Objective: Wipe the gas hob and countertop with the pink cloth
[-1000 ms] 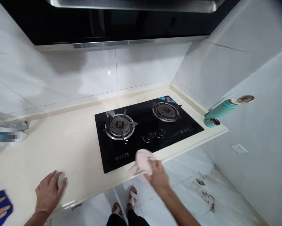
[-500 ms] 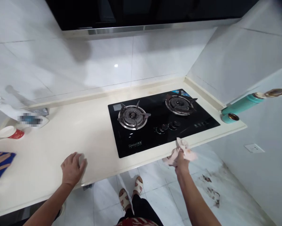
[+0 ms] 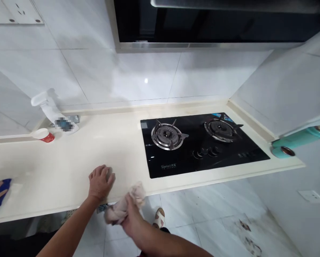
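Observation:
My right hand [image 3: 130,217] grips a crumpled pale pink rag [image 3: 119,211] at the counter's front edge, left of the gas stove. Part of the rag lies over the edge, and it is slightly blurred. On the cream countertop [image 3: 106,142], my left hand [image 3: 100,181] rests with its fingers apart and nothing in it. The black gas stove [image 3: 186,162] is to the right of both hands, its two burners bearing metal pan supports.
A white spray bottle [image 3: 50,109] and a red-and-white paper cup [image 3: 46,136] stand back left. What look like another person's fingers lie on a blue cloth [image 3: 6,187] at far left. A teal flask [image 3: 300,137] and its cup [image 3: 281,152] sit right. The range hood [image 3: 202,26] overhangs.
My right hand has moved the rag leftward along the front edge, from before the stove to near my left hand. The view has turned left. The blue cloth has shifted left along the counter.

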`<state>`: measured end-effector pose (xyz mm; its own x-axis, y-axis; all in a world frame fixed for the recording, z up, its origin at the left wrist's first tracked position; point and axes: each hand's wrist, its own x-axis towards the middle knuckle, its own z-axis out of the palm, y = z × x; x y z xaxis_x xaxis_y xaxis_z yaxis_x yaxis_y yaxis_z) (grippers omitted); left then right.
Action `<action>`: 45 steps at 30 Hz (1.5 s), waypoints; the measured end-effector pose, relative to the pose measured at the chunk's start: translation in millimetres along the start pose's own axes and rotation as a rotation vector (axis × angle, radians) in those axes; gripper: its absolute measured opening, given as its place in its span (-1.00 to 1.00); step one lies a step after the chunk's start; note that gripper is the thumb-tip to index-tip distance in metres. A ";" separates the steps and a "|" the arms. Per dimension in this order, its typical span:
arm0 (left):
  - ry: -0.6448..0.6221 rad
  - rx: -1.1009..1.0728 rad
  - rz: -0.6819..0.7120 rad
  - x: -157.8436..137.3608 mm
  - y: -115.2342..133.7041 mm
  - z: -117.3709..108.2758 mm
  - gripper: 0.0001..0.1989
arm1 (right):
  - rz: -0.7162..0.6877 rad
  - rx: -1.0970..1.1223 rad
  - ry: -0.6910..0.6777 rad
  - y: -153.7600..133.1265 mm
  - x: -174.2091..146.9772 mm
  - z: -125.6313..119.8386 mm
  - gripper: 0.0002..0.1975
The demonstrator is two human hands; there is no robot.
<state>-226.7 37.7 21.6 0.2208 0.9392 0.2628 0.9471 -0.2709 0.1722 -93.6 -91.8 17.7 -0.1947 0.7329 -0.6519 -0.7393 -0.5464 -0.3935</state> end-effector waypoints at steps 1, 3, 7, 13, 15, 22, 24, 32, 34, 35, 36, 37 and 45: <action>0.000 0.001 0.001 0.3 -1.0 1.2 -0.60 | 0.104 0.068 0.014 7.3 4.2 12.8 -0.52; -0.002 0.002 0.001 0.9 -2.5 3.2 -0.60 | 0.292 0.163 0.027 12.8 6.8 28.6 -0.64; -0.005 -0.002 -0.006 1.3 -1.9 3.9 -0.61 | 0.357 0.126 -0.046 -13.8 -18.0 16.4 -0.65; -0.012 -0.001 -0.009 -0.7 1.5 1.1 -0.61 | -0.225 -0.481 0.270 -111.9 -89.9 -66.0 -0.42; -0.012 -0.006 -0.011 -1.2 1.1 2.0 -0.61 | -0.435 -0.654 0.487 -157.5 -104.4 -98.5 -0.28; -0.001 -0.025 -0.022 -1.5 -1.1 4.2 -0.62 | -0.668 -1.393 1.072 -281.8 -72.5 -169.3 -0.38; -0.013 -0.017 -0.018 -1.3 -0.4 2.4 -0.61 | -0.582 -1.637 1.186 -275.6 -49.6 -158.0 -0.42; -0.045 0.004 -0.019 0.7 0.3 -2.1 -0.60 | -0.639 -2.060 0.550 -156.2 -8.0 -27.7 -0.39; -0.057 0.011 -0.022 2.4 -2.8 -0.8 -0.62 | -0.680 -2.094 0.190 -115.0 -6.3 -0.5 -0.35; -0.063 0.015 -0.026 3.4 -4.4 -0.2 -0.63 | -0.732 -2.102 0.011 -95.5 -5.9 9.2 -0.35; -0.069 0.020 -0.031 4.4 -5.9 0.2 -0.64 | -0.765 -2.106 -0.096 -78.9 -5.8 15.7 -0.35; -0.072 0.025 -0.035 5.3 -7.0 0.2 -0.65 | -0.798 -2.105 -0.170 -66.5 -6.2 18.7 -0.37; -0.025 0.000 -0.016 5.7 -2.1 -6.0 -0.62 | -0.668 -2.124 0.254 -131.6 -45.8 -93.1 -0.38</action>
<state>-228.8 42.3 28.5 0.2116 0.9484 0.2361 0.9505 -0.2560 0.1762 72.6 -91.2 39.0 -0.0990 0.9846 -0.1443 0.9463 0.0483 -0.3197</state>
